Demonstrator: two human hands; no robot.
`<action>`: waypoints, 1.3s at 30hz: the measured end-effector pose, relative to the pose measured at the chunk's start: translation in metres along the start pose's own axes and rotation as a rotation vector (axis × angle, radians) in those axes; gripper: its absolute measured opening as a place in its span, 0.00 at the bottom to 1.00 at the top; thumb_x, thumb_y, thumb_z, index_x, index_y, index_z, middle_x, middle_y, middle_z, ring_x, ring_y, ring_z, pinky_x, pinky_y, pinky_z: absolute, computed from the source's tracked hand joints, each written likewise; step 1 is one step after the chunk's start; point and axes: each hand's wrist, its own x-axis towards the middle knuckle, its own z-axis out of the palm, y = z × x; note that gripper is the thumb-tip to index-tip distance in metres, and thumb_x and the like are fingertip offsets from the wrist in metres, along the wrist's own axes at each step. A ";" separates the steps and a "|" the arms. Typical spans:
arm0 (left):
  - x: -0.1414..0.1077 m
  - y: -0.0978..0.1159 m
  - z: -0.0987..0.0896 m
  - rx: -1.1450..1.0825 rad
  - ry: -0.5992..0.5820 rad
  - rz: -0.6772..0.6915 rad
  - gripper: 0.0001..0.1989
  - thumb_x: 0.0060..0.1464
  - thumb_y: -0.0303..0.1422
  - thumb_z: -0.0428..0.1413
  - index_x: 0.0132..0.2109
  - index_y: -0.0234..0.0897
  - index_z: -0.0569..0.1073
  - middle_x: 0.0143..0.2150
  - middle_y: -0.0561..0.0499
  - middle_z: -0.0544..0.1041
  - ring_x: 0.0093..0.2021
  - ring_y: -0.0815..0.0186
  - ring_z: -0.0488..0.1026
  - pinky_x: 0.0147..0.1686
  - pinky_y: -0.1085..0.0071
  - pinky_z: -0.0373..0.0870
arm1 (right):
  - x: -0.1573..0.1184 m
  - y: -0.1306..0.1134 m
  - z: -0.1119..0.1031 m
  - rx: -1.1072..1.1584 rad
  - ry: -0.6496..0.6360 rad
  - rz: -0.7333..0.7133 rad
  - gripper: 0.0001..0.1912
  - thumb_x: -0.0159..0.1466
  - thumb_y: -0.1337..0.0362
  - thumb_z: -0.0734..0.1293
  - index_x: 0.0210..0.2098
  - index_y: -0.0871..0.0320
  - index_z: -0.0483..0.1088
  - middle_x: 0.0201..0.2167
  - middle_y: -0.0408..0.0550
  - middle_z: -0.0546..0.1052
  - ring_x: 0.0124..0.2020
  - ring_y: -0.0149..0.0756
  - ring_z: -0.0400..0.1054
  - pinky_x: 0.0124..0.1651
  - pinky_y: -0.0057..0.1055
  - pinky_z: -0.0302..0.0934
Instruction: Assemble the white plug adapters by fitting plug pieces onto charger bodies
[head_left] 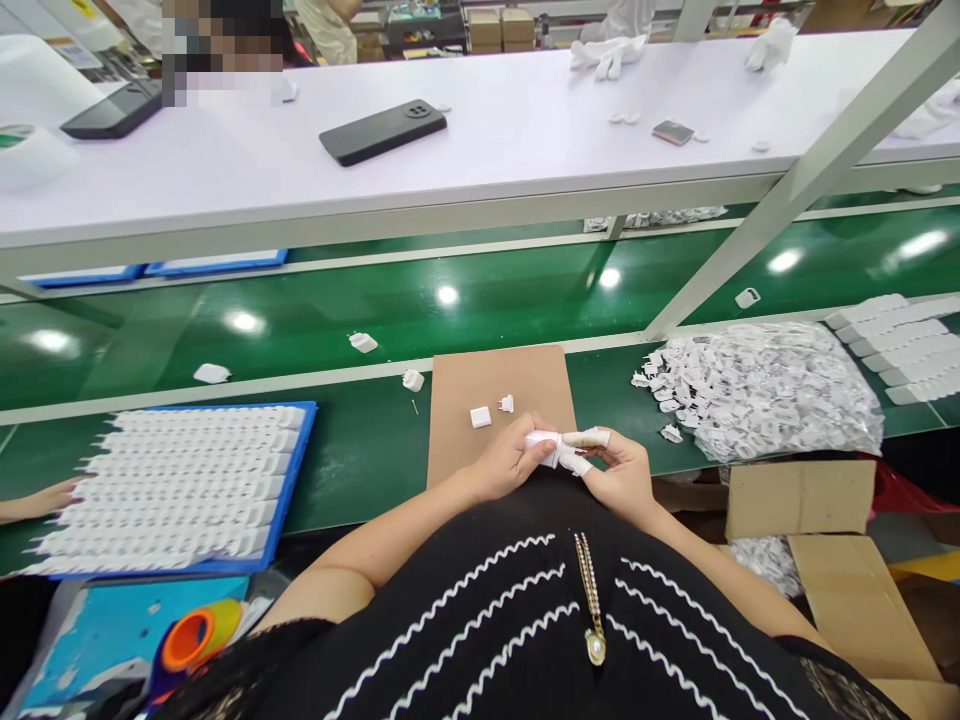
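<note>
Over near end of brown board [454, 405], clasps white charger [541, 442] in curled left hand [516, 460], apparently for steadiness, while pinching its other end between covered fingertips [589, 438] of loosely bent right hand [628, 476].

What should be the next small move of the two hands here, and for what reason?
Probably, the right hand should press gently on the near end of the white piece: the left hand already grips its body, and the right hand's covered fingertips are at that end. Whether it is fully seated, I cannot tell.
</note>
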 end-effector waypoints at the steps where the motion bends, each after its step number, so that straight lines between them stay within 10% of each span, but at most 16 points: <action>1: 0.001 0.000 -0.001 0.009 -0.009 0.015 0.26 0.67 0.57 0.47 0.49 0.38 0.70 0.41 0.46 0.74 0.37 0.62 0.70 0.42 0.64 0.67 | 0.000 0.000 0.000 -0.024 0.009 -0.034 0.06 0.59 0.64 0.77 0.38 0.53 0.82 0.34 0.47 0.83 0.33 0.39 0.78 0.37 0.35 0.75; 6: 0.003 0.006 -0.003 0.002 0.012 0.032 0.27 0.63 0.59 0.51 0.47 0.39 0.72 0.40 0.45 0.74 0.35 0.61 0.70 0.39 0.65 0.66 | -0.001 -0.007 0.000 -0.112 0.043 -0.156 0.06 0.60 0.65 0.75 0.38 0.51 0.82 0.32 0.47 0.82 0.32 0.41 0.76 0.37 0.39 0.73; 13: 0.004 0.010 -0.002 0.020 0.052 0.024 0.27 0.61 0.59 0.53 0.46 0.39 0.74 0.38 0.45 0.74 0.34 0.60 0.69 0.39 0.63 0.65 | 0.000 -0.002 0.001 0.088 -0.102 0.133 0.18 0.61 0.57 0.76 0.48 0.54 0.74 0.41 0.50 0.82 0.40 0.43 0.78 0.46 0.39 0.73; 21: 0.001 0.007 0.008 -0.028 0.092 -0.019 0.27 0.68 0.57 0.43 0.44 0.38 0.71 0.38 0.46 0.74 0.34 0.62 0.69 0.37 0.65 0.64 | 0.008 -0.010 -0.014 -0.451 -0.478 0.047 0.05 0.69 0.61 0.60 0.36 0.53 0.65 0.28 0.45 0.74 0.27 0.39 0.67 0.32 0.33 0.56; 34: 0.005 0.008 0.023 -0.130 0.372 -0.164 0.23 0.64 0.57 0.52 0.38 0.40 0.66 0.30 0.53 0.67 0.30 0.65 0.62 0.35 0.66 0.59 | 0.032 0.005 -0.002 -0.551 -0.532 0.119 0.06 0.64 0.65 0.60 0.31 0.53 0.58 0.26 0.42 0.71 0.26 0.37 0.64 0.31 0.30 0.50; 39: 0.008 -0.013 0.012 -0.320 0.107 -0.390 0.24 0.62 0.57 0.56 0.44 0.39 0.68 0.32 0.54 0.70 0.31 0.67 0.65 0.34 0.69 0.62 | 0.042 0.032 -0.006 -0.365 -0.633 0.275 0.05 0.63 0.63 0.63 0.31 0.54 0.64 0.24 0.40 0.71 0.26 0.34 0.63 0.29 0.27 0.53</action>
